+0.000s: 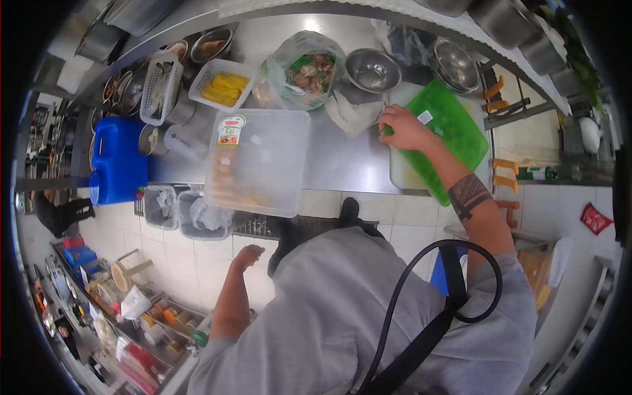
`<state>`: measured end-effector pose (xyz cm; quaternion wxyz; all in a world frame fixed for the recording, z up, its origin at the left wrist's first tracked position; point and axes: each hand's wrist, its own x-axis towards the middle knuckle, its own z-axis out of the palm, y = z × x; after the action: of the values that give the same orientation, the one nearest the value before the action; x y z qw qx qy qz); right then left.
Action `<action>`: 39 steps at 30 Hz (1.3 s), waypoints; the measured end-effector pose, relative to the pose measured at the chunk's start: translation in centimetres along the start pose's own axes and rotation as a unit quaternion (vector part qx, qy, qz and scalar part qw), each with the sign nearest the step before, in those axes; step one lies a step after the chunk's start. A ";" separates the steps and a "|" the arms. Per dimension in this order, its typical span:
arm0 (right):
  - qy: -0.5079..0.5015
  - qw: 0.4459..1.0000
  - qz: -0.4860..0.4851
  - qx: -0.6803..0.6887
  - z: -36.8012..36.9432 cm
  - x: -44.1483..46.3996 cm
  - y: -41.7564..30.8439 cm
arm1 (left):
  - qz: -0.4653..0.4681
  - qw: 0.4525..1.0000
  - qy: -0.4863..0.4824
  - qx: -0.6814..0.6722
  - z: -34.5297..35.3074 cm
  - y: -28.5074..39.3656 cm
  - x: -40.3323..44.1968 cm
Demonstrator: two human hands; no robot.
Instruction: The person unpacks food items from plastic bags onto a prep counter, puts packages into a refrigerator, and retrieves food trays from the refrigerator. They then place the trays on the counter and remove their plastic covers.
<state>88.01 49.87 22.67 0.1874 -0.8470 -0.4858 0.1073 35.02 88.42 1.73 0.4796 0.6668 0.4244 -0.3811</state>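
Observation:
My right hand [403, 129] is closed at the left edge of a green plastic lid [454, 125] with a white label. The lid lies slanted over a white cutting board [399, 172]. Left of that hand is a crumpled beige cloth [355, 115]. My left hand [248, 257] hangs low beside my body, away from the counter, with its fingers loosely apart and nothing in it. Above it stands a clear plastic box with a translucent lid [270, 155], a label on top and light brown pieces inside.
Along the counter's back are a white basket with yellow food [224, 89], a plastic bag of brown pieces [309, 69] and a steel bowl [373, 70]. A blue jerrycan [122, 161] stands at the left. Lined bins [204, 220] sit below the counter edge.

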 end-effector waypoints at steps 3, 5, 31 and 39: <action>-0.021 0.997 -0.060 0.033 1.2 1.2 1.7 | 0.116 0.990 0.024 0.081 3.9 2.9 -0.8; -0.022 0.995 -0.094 0.035 1.7 1.9 1.8 | 0.140 0.987 0.037 0.070 5.5 6.4 -2.8; 0.125 0.962 -0.146 0.194 -10.9 0.0 0.6 | 0.289 0.932 0.094 -0.198 25.1 45.5 -8.7; 0.069 0.950 -0.227 0.204 -21.8 -5.1 2.3 | 0.301 0.924 0.157 -0.178 27.6 47.5 -8.5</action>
<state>95.13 39.78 41.50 0.4085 -0.6632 -0.6192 0.0994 73.48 51.55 17.62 0.6098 0.7180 0.3343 -0.0277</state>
